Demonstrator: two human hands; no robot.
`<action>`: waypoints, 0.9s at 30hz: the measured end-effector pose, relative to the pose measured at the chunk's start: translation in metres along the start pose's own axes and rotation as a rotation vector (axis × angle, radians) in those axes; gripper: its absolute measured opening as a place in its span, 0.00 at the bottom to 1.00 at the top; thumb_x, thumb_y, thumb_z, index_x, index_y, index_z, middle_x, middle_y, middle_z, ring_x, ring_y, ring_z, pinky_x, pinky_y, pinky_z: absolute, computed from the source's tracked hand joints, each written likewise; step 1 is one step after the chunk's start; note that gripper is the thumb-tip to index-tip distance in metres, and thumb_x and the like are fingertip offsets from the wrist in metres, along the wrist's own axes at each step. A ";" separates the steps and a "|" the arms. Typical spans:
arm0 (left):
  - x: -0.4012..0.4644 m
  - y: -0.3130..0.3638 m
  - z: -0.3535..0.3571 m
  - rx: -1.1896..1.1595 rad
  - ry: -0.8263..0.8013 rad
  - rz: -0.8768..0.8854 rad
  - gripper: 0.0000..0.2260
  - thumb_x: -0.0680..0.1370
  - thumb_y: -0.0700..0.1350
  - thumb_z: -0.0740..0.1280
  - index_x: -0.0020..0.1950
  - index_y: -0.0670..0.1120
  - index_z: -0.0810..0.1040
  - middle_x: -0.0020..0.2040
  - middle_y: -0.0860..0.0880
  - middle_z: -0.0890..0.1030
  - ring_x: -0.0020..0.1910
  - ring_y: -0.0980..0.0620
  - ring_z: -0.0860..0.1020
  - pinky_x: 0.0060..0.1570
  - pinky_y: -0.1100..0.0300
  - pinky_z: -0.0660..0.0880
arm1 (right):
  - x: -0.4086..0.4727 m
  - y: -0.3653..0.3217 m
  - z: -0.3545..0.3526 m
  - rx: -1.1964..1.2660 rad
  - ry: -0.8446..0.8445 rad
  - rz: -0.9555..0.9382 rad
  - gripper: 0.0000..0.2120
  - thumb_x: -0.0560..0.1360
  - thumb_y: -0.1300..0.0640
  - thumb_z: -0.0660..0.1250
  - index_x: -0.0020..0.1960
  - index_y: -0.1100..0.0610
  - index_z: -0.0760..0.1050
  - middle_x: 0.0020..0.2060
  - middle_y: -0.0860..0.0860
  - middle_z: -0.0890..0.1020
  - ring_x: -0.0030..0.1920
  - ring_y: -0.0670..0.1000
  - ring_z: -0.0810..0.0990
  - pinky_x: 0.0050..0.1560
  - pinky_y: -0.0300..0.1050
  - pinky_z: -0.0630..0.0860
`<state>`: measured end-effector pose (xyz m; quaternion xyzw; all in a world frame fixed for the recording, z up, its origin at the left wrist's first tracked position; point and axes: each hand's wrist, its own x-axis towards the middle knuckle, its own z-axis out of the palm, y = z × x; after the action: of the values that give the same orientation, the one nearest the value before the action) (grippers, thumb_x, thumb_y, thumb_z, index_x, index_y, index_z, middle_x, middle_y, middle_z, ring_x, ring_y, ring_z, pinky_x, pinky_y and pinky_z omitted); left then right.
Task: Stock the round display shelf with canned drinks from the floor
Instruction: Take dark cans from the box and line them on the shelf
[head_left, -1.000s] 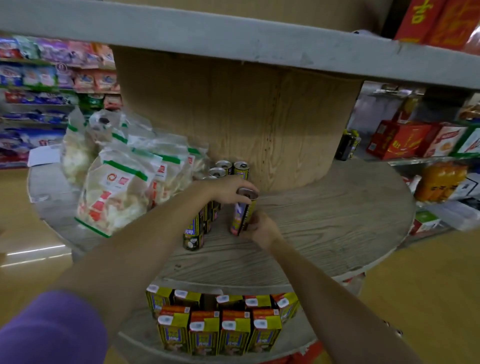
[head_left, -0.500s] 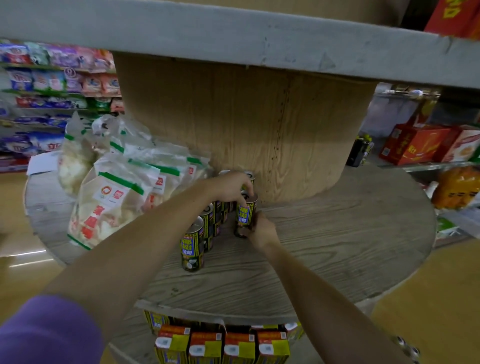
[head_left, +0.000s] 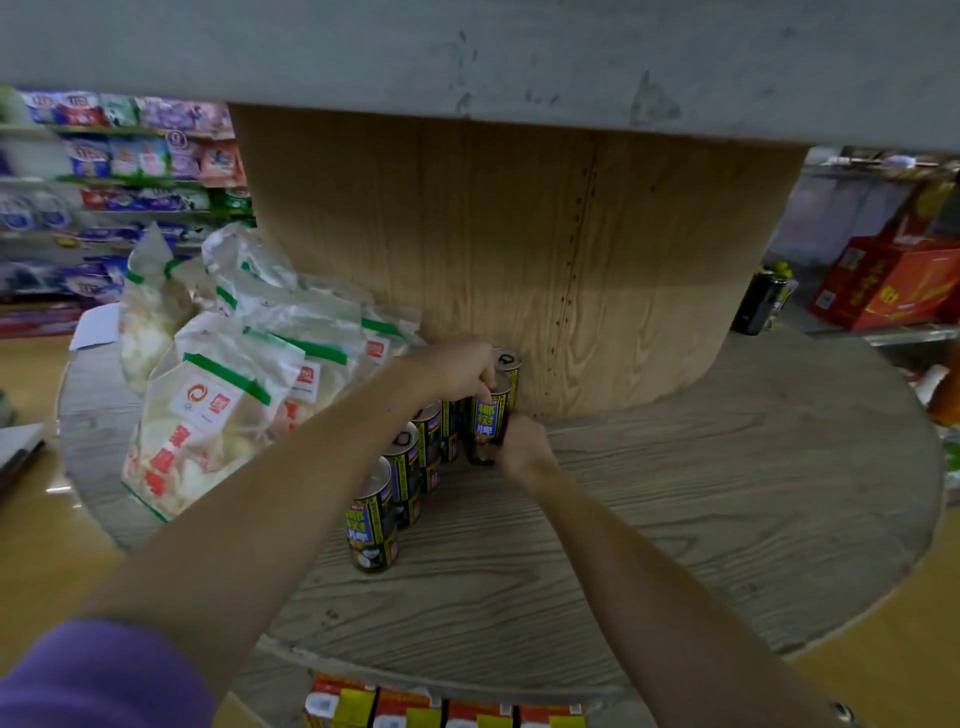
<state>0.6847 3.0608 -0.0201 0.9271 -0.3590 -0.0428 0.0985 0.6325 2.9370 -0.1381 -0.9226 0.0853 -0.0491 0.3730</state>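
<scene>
A: Risk? Shelf (head_left: 701, 519) mostly bare. Can (head_left: 488, 421) stands upright against the wooden core (head_left: 519, 260), left hand (head_left: 457, 366) fingers curled on its top, right hand (head_left: 522, 441) gripping low. A nudge topples the can row (head_left: 400, 467) left of the fingers.

B: Obstacles? Snack bags (head_left: 223, 395) crowd farther left.

Purple short sleeve (head_left: 98, 680) on left arm; forearms bare.

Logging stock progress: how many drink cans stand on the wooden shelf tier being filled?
6 black-and-yellow cans visible: front, three up the row, one held, one behind. Others may be hidden.
</scene>
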 end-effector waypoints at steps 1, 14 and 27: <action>0.002 -0.001 0.000 0.003 -0.007 -0.004 0.13 0.75 0.44 0.73 0.58 0.40 0.83 0.55 0.46 0.84 0.49 0.53 0.79 0.45 0.62 0.69 | 0.001 0.000 0.002 -0.006 0.004 0.000 0.21 0.71 0.61 0.75 0.62 0.61 0.76 0.55 0.58 0.82 0.57 0.56 0.80 0.46 0.39 0.71; -0.013 0.000 0.006 0.041 0.107 -0.037 0.11 0.74 0.45 0.74 0.55 0.43 0.84 0.52 0.48 0.84 0.53 0.49 0.81 0.48 0.59 0.73 | -0.010 -0.007 0.002 -0.074 -0.005 0.032 0.29 0.69 0.49 0.75 0.64 0.59 0.69 0.57 0.59 0.80 0.58 0.60 0.78 0.49 0.45 0.73; -0.021 0.001 0.001 0.171 0.156 0.021 0.08 0.75 0.42 0.72 0.53 0.48 0.83 0.52 0.49 0.80 0.52 0.50 0.78 0.46 0.57 0.72 | -0.014 -0.007 -0.022 -0.124 -0.036 0.069 0.15 0.74 0.61 0.63 0.60 0.61 0.72 0.54 0.60 0.80 0.56 0.60 0.78 0.47 0.40 0.66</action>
<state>0.6680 3.0744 -0.0208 0.9289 -0.3622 0.0612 0.0473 0.6159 2.9303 -0.1180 -0.9412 0.1130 -0.0141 0.3181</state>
